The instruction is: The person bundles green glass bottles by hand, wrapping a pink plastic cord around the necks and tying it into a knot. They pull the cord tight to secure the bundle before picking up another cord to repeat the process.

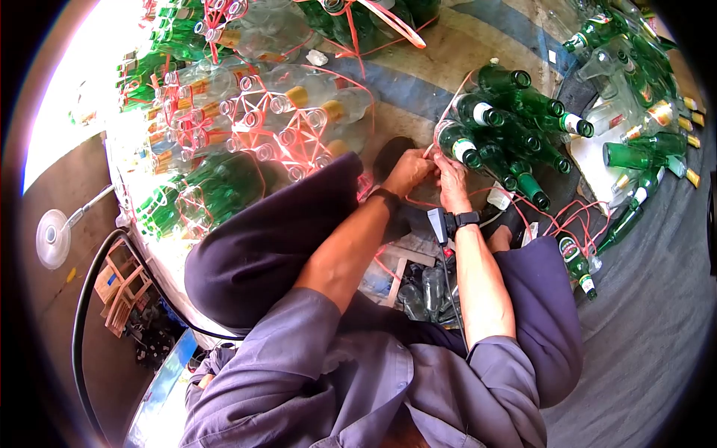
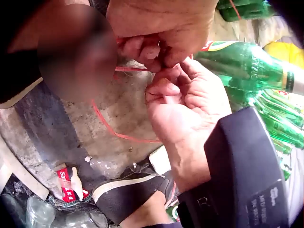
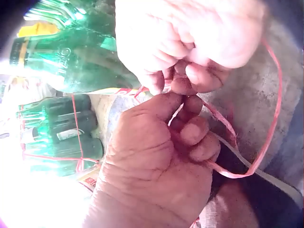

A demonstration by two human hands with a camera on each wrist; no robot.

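My left hand (image 1: pixel 407 173) and my right hand (image 1: pixel 452 185) meet at the near left edge of a cluster of green bottles (image 1: pixel 453 139). Pinkish-red twine (image 3: pixel 277 102) runs between their curled fingers, which pinch it; in the head view a pale strand rises beside the bottles. The left wrist view shows the left hand (image 2: pixel 164 28) above and the right hand (image 2: pixel 190 102) below, fingertips touching. In the right wrist view the right hand (image 3: pixel 190 33) is overexposed above the left hand (image 3: pixel 147 152). The exact crossing of the strands is hidden by fingers.
Clear bottles (image 1: pixel 295 82) bound with pink twine stand at the left, with green ones (image 1: pixel 224 183) nearer. Loose bottles (image 1: pixel 642 153) lie at the right. Loose twine (image 1: pixel 575 216) trails past a labelled green bottle (image 1: pixel 573 257). A fan (image 1: pixel 52 237) stands far left.
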